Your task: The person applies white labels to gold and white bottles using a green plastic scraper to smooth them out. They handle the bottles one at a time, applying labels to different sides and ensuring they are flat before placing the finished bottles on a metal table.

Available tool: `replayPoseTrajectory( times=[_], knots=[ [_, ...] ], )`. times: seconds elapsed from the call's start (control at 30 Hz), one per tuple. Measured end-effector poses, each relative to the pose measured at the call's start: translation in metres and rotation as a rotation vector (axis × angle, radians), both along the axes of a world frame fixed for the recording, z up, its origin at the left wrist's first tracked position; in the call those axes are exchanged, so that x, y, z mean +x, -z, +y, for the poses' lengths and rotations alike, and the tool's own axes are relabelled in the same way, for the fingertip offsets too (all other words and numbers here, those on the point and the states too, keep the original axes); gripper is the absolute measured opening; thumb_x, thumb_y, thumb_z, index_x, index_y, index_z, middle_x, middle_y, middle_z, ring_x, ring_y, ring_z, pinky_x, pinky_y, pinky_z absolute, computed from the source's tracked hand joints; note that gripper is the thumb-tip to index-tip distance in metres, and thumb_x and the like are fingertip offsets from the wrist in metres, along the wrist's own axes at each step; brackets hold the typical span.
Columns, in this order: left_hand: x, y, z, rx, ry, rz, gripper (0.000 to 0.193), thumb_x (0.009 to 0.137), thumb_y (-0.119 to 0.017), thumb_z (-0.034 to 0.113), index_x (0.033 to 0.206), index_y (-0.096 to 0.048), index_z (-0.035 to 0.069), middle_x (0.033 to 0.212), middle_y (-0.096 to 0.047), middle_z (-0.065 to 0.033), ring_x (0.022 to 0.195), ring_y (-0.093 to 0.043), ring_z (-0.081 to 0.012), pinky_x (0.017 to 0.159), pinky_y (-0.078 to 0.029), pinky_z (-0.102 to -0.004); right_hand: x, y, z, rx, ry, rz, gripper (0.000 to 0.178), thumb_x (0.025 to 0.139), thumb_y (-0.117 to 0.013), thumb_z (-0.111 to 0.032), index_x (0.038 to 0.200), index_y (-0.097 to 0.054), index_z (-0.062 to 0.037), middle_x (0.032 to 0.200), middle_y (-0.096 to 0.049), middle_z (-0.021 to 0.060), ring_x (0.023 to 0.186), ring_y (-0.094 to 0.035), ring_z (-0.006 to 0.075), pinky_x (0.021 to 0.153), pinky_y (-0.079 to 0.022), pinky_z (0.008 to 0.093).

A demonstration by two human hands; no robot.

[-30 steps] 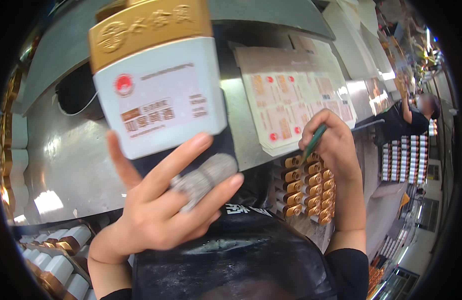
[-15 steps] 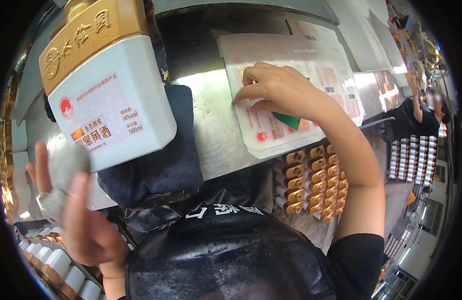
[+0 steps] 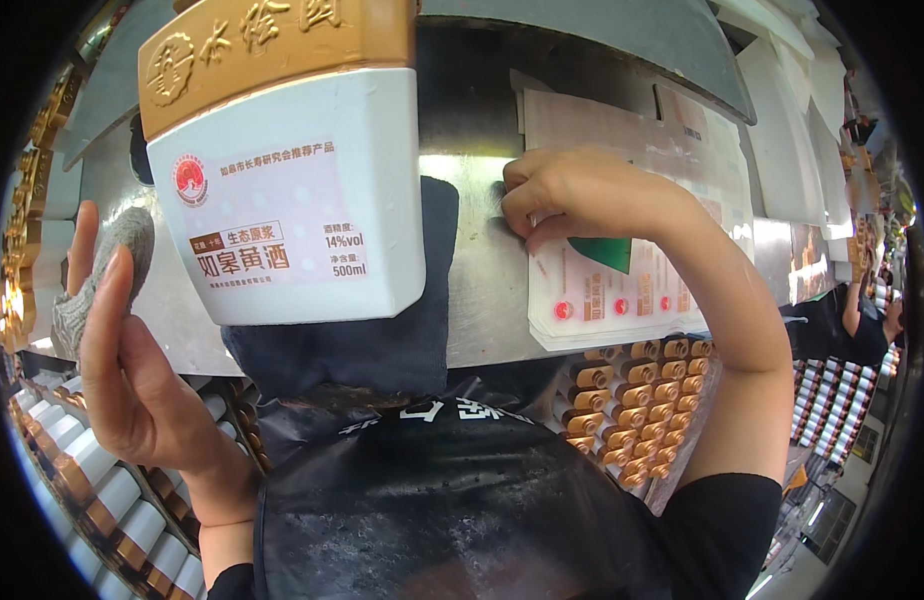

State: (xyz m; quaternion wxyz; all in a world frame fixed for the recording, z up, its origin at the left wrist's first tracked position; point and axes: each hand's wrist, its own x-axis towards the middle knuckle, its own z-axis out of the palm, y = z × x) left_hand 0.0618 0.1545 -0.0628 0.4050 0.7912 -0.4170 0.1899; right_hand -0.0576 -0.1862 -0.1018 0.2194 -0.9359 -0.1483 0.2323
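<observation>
Rows of identical bottles (image 3: 665, 392), label sheets (image 3: 642, 288) and a metal workbench (image 3: 482, 310) show a workshop.

Head-worn fisheye view, facing downward, close above metal bench (image 3: 487, 310)

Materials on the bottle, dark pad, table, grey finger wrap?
Bottle: maybe glazed ceramic or coated glass; smooth satin white, embossed gold shoulder.
Dark pad: likely cloth; matte, soft edges.
Table: probably steel; grey with bright glare.
Grey finger wrap: apparently knit fabric; matte, ribbed.
</observation>
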Motion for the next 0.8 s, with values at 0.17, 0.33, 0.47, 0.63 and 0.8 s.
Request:
replayPoseTrajectory(
  times=[0.17, 0.33, 0.47, 0.63, 0.8],
  knots=[
    [0.012, 0.001, -0.001, -0.025, 0.036, 0.046, 0.038, 0.097, -0.033, 0.002, 0.123, -0.06, 0.002, 0.135, -0.05, -0.0286, 0.128, -0.049, -0.0359, 0.104, -0.045, -0.0443, -0.007, -0.006, -0.001, 0.066, 0.154, -0.064, 0.02, 0.077, -0.073, -0.015, 0.08, -0.058, -0.0026, 0.08, -0.058, 0.0079, 0.08, -0.059, 0.0256, 0.069, -0.046, 0.0378],
    [0.021, 0.005, -0.009, -0.184, 0.1, 0.145, 0.034, 0.096, -0.038, 0.0, 0.123, -0.059, -0.003, 0.129, -0.057, -0.0246, 0.124, -0.053, -0.0317, 0.106, -0.041, -0.0406, -0.025, -0.042, 0.007, 0.092, 0.433, -0.097, 0.017, 0.08, -0.07, -0.015, 0.081, -0.058, -0.0026, 0.073, -0.062, 0.0106, 0.068, -0.06, 0.0277, 0.062, -0.047, 0.036],
    [0.043, -0.004, -0.022, -0.287, 0.21, 0.26, 0.035, 0.096, -0.043, 0.002, 0.129, -0.054, -0.004, 0.13, -0.058, -0.0177, 0.124, -0.053, -0.0257, 0.109, -0.036, -0.0406, -0.019, -0.092, 0.032, 0.149, 0.688, -0.121, 0.017, 0.084, -0.069, -0.016, 0.082, -0.059, -0.002, 0.063, -0.06, 0.0064, 0.053, -0.058, 0.014, 0.051, -0.044, 0.0282],
    [0.076, -0.021, -0.051, -0.318, 0.473, 0.324, 0.038, 0.101, -0.041, 0.012, 0.136, -0.046, -0.001, 0.14, -0.049, -0.0159, 0.131, -0.046, -0.0242, 0.109, -0.039, -0.0389, 0.028, -0.157, 0.085, 0.594, 0.759, -0.275, 0.015, 0.087, -0.068, -0.012, 0.086, -0.056, -0.0024, 0.064, -0.058, -0.0027, 0.052, -0.052, -0.0005, 0.048, -0.038, 0.0124],
    [0.092, -0.041, -0.068, -0.201, 0.359, 0.339, 0.037, 0.102, -0.043, 0.026, 0.127, -0.058, 0.004, 0.122, -0.057, -0.0096, 0.115, -0.047, -0.0184, 0.1, -0.037, -0.034, 0.093, -0.17, 0.11, 0.655, 0.813, -0.447, 0.021, 0.089, -0.067, -0.022, 0.088, -0.061, -0.0013, 0.061, -0.057, -0.0034, 0.052, -0.052, 0.0001, 0.047, -0.035, 0.0121]
  ],
)
